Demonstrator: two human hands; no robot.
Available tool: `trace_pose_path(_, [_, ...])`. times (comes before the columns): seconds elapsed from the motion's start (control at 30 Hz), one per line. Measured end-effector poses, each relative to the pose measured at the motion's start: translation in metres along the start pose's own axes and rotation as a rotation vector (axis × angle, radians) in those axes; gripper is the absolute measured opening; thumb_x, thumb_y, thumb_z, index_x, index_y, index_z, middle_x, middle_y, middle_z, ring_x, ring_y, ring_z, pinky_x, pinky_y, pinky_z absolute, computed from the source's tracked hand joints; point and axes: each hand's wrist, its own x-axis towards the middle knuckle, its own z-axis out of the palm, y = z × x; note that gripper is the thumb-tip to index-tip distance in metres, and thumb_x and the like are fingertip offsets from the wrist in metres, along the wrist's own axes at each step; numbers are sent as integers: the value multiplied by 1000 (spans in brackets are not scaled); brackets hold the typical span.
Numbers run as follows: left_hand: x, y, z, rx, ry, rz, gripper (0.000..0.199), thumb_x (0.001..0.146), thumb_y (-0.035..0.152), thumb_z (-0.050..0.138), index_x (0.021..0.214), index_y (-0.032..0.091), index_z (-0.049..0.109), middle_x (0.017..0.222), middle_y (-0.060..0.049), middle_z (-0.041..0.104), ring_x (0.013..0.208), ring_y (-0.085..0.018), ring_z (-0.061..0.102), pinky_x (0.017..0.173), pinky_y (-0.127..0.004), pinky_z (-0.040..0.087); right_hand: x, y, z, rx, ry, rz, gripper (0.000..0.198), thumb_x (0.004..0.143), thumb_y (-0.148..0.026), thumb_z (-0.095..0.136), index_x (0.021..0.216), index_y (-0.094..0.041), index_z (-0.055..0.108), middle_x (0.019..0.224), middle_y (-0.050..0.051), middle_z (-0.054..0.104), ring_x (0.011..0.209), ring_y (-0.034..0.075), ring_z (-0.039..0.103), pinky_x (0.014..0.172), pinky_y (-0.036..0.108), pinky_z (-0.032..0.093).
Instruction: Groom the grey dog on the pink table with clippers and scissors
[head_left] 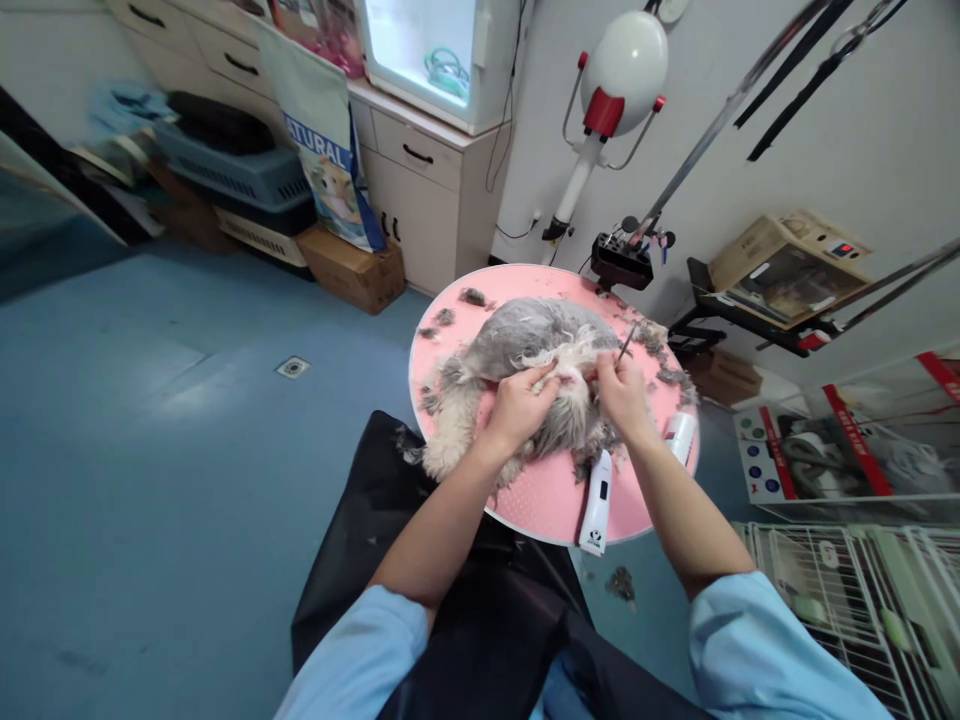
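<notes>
Grey-and-white dog [529, 328] lies on the round pink table [544, 500], around the middle of its top, with a smooth, close-clipped grey back toward the table's far side and longer pale, shaggy fur toward its near left rim. Over the middle of the table, the left hand [523, 402] has its thumb and fingers drawn narrow, pinching pale fur beside a small pinkish patch. Just to its right, also over the table, the right hand [621, 392] is closed around a slim dark tool [627, 343], whose tip points up toward the table's far side; whether it is scissors or tweezers, I cannot tell. A white clipper [596, 500] with a dark display lies across the table's near rim, and a second white device [680, 437] sits at its right edge. Loose hair tufts [472, 297] are scattered at the table's far left and along its right side, and a hair clump [621, 585] lies on the floor just below the near rim. At the table's far edge stands a black tool holder [622, 262] beside a metal pole [697, 150]. Beyond the table are a white dryer [626, 70] with red fittings and, to the far left, a cabinet [416, 200], a printed bag [330, 150] and a cardboard box [356, 270].
</notes>
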Motion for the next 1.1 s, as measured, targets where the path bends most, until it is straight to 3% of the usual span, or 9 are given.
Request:
trace_pose_path(0.1, [0,1,2,5,17,-16,28,83,16,62,109,17,74,114,-5,74,108,-18,70,101,-30,52,-25,-6,-21,352,-165,269,26,74,-42,69,87,-22,59,78,-1,62,66,15,55,65,29,42])
trace_pose_path(0.17, [0,1,3,9,15,-20,31,82,15,62,110,17,73,115,-4,74,109,-18,69,102,-29,52,-52,-13,-34,621,-342,373,44,65,-34,79,102,-24,59,80,-3,60,61,11,52,60,26,42])
trace_pose_path(0.3, [1,3,6,16,9,-28,33,80,16,64,112,17,72,115,-4,74,111,-19,68,103,-30,51,-96,-24,-43,1126,-714,540,39,76,-48,69,103,-23,58,67,-9,46,38,3,28,43,21,27])
trace_pose_path(0.37, [2,5,6,22,1,-23,34,79,16,64,112,17,71,116,-4,74,111,-20,68,103,-31,51,-102,-26,-40,1257,-825,588,40,80,-54,60,104,-23,57,66,-9,44,36,3,21,40,21,23])
trace_pose_path(0.6, [-1,10,6,68,9,-34,35,80,15,62,114,20,67,113,-4,74,106,-21,69,100,-32,52,-86,-23,-25,1257,-769,666,40,82,-54,54,100,-19,58,66,-8,42,40,4,17,44,20,25])
trace_pose_path(0.73, [-2,9,7,79,3,-12,37,81,14,60,118,19,65,116,-4,73,109,-20,68,100,-32,52,-84,-21,-20,1265,-759,641,30,81,-38,64,103,-18,63,65,-10,38,40,2,12,42,17,21])
trace_pose_path(0.83, [-2,7,8,76,-13,-1,37,83,15,60,118,19,67,120,-5,72,114,-21,66,104,-33,50,-86,-19,-22,1258,-734,613,29,80,-30,68,107,-18,65,61,-12,34,39,0,9,38,15,15])
trace_pose_path(1.1, [0,6,9,1,-49,-30,34,84,16,56,115,16,71,120,-5,72,116,-19,66,106,-33,49,-108,-17,-31,1182,-646,558,30,81,-32,71,108,-20,66,58,-13,33,36,-1,6,32,14,10])
